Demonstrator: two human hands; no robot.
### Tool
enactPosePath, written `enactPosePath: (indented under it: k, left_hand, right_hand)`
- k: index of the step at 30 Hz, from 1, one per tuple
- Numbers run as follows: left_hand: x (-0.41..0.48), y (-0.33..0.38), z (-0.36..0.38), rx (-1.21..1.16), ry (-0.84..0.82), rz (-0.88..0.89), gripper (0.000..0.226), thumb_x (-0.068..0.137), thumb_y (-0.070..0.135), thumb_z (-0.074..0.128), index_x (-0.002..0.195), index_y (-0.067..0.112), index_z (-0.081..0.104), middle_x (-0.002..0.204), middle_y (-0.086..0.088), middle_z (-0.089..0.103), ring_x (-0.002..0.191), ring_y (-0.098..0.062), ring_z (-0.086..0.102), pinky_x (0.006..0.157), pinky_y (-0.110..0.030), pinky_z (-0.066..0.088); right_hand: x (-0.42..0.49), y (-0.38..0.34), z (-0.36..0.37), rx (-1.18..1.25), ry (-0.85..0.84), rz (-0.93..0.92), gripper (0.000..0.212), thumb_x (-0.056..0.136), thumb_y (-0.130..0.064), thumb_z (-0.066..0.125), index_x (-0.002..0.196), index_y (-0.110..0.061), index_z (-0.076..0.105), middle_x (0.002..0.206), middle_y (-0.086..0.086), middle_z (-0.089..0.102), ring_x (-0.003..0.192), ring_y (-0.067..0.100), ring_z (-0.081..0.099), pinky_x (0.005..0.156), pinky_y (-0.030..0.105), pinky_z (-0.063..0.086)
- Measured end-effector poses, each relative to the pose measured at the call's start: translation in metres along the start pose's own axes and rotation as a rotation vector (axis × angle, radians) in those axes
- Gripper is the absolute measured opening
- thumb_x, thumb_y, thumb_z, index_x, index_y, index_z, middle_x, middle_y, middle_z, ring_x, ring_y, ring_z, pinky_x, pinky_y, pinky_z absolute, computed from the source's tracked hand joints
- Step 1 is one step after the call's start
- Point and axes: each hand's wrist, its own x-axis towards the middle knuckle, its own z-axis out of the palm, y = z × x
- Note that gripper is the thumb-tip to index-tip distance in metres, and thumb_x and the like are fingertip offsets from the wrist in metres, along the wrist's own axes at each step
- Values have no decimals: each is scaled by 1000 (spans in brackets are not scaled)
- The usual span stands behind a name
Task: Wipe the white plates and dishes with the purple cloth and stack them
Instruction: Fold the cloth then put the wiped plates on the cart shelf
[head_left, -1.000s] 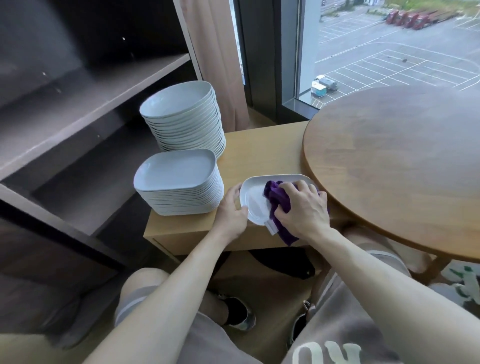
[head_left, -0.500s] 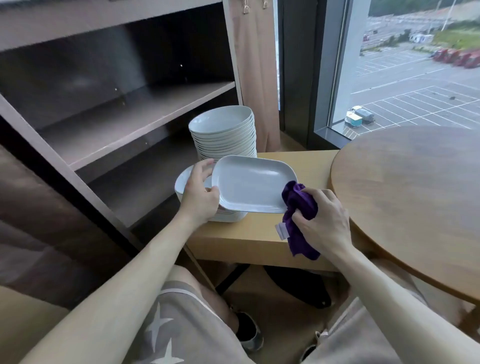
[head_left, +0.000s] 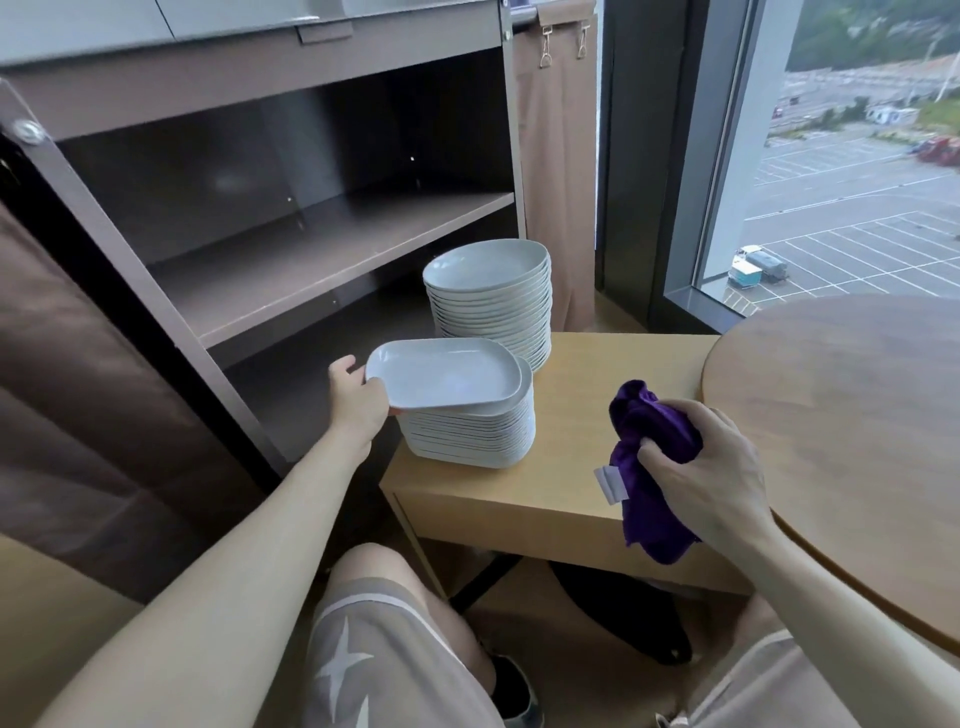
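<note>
Left hand gripping overhanging edge of white plate on stack, right hand clutching purple cloth apart

Dark brown open shelf unit, two shelves, left. Beige curtain hung on metal clips beside it. Tall window, dark frame, daylight; parking lot outside. Light wooden counter below. Round darker wooden table, right, overlapping the counter's edge. Brown fabric, far left. Tan floor.

No legible text or numbers anywhere
</note>
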Motion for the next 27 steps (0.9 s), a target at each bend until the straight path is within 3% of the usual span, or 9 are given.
enactPosePath:
  k: [2,7,11,15,18,20,23,25,27]
  left_hand:
    - [0,-6,1,54,-28,11,68,101,10,49,160,13,15,156,-8,42,124,-15,41,95,-30,40]
    - [1,-13,10,134,-89,-9,79,97,26,54,162,18,10,160,-2,35,146,-26,31,114,-43,32]
    - [7,-21,18,116,-188,-12,82,98,30,58,163,22,9,167,2,27,150,-24,28,117,-42,28]
    - [18,-26,20,229,-211,32,81,101,48,52,164,22,6,170,-1,19,155,-26,20,123,-48,24]
    - [24,-23,18,408,-221,66,83,101,58,47,164,21,6,169,-8,18,154,-30,17,121,-53,25]
    - [16,-11,17,488,-138,172,81,102,53,50,163,15,13,167,-10,21,153,-30,18,121,-52,26]
    - [-35,0,20,319,-60,434,57,101,33,58,151,15,37,150,-4,46,133,-21,47,107,-40,46]
    - [-85,-6,26,96,-269,398,42,94,38,60,133,24,53,126,7,61,107,-12,64,90,-28,54]
    - [-137,-8,41,-75,-594,140,44,92,49,61,129,25,56,120,4,64,98,-15,70,83,-28,56]
  right_hand:
    - [0,1,-4,32,-2,34,44,85,-27,76,127,-30,63,108,-14,62,94,4,58,64,20,45]
    - [0,0,-6,84,-7,72,39,85,-27,73,122,-34,64,107,-15,65,93,3,61,65,20,45]
    - [-5,-2,-5,87,-41,82,38,86,-26,74,122,-33,65,107,-15,66,93,4,62,67,20,46]
    - [-7,-6,-3,102,-71,77,36,87,-22,74,120,-31,66,106,-12,67,93,6,63,70,22,48]
    - [-9,-12,-1,152,-114,107,33,90,-20,74,121,-29,67,105,-9,70,93,10,66,73,25,51]
    - [-10,-17,0,211,-142,136,29,92,-18,73,118,-30,68,99,-11,72,91,9,68,74,26,53]
    - [-12,-27,0,395,-193,248,23,94,-14,70,110,-32,72,93,-12,75,86,10,71,72,24,55]
    - [-16,-35,2,523,-224,351,21,96,-11,67,107,-28,73,93,-5,76,85,16,72,70,23,55]
    - [-22,-45,7,667,-269,451,19,98,-10,61,108,-21,74,98,8,77,85,22,71,72,28,54]
